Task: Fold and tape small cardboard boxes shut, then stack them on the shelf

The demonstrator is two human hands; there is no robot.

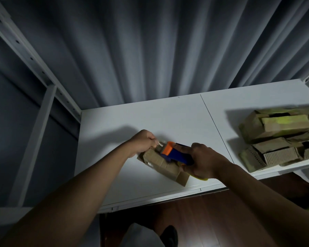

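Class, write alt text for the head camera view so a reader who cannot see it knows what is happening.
A person's right hand holds a blue and orange tape dispenser over a small cardboard box on a white shelf, while the left hand pinches the clear tape end. More cardboard boxes are piled at right.

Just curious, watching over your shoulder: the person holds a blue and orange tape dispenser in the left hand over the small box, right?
Not quite. The head view shows the blue and orange tape dispenser in the right hand, not the left. The left hand pinches the tape end at the small box.
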